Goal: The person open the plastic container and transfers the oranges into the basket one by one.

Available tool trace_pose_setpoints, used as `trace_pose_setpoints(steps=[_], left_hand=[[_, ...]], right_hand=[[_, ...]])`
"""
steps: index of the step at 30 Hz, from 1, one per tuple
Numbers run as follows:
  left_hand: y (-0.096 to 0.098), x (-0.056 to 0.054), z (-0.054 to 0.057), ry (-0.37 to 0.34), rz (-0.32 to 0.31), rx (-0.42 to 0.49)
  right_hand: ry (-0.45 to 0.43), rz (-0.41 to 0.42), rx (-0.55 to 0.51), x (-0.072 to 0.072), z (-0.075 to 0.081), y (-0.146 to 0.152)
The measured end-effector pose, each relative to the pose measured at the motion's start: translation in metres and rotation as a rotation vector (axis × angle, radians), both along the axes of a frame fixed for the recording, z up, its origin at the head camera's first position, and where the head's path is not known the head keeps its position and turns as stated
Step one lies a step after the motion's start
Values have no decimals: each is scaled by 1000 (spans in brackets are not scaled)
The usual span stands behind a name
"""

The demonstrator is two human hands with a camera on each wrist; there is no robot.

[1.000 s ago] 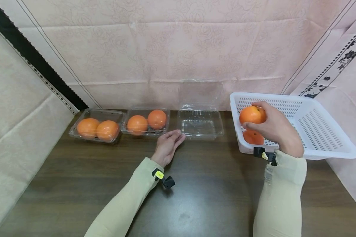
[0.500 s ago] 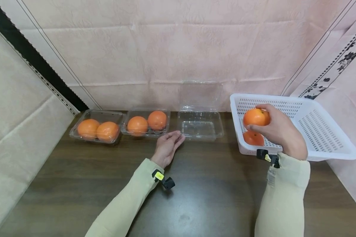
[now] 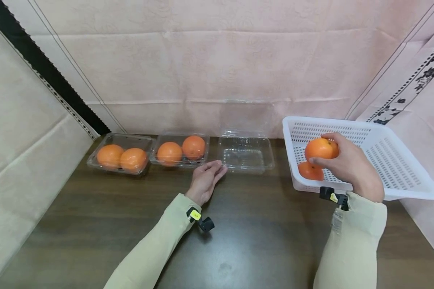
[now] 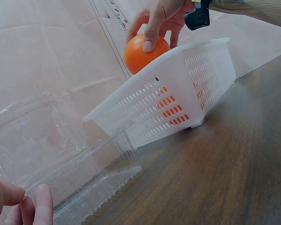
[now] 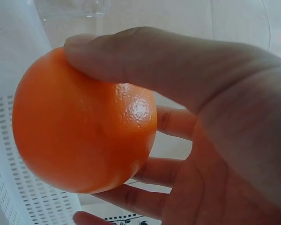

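Note:
My right hand (image 3: 354, 164) grips an orange (image 3: 322, 149) over the left part of a white plastic basket (image 3: 401, 160). Thumb and fingers wrap its sides in the right wrist view, where the orange (image 5: 84, 122) fills much of the picture. A second orange (image 3: 310, 171) lies in the basket just below. At the front left corner of an open clear plastic clamshell box (image 3: 246, 154), my left hand (image 3: 206, 180) pinches the edge between thumb and fingers, as the left wrist view shows at the clear box (image 4: 84, 183). Its lid (image 3: 247, 114) stands up against the cloth behind.
Two clear boxes stand in a row to the left: the middle box (image 3: 181, 160) and the far-left box (image 3: 117, 170), each with two oranges inside. A pink cloth backdrop (image 3: 202, 64) rises behind the dark wooden table (image 3: 238, 233).
My right hand has shifted to the right and slightly nearer with the orange, above the basket. The left hand stays at the box's corner.

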State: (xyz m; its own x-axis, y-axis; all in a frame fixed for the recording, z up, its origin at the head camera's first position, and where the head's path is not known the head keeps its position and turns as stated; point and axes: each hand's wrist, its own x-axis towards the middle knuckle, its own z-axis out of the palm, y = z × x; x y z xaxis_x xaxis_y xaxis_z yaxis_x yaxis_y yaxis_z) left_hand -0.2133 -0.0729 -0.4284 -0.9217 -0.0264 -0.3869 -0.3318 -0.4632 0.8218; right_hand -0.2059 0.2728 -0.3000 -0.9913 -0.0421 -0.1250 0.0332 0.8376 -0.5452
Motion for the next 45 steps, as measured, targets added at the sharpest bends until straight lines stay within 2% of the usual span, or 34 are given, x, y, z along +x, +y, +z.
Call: trace_pose_setpoints(steps=[20, 40, 45], left_hand=[[1, 1, 1, -2, 10, 7], [1, 1, 1, -12, 10, 14], [1, 0, 2, -10, 7, 10]], right_hand=[[-18, -48, -6, 5, -4, 17], [-34, -80, 37, 5, -13, 37], [-47, -105, 19, 5, -15, 40]])
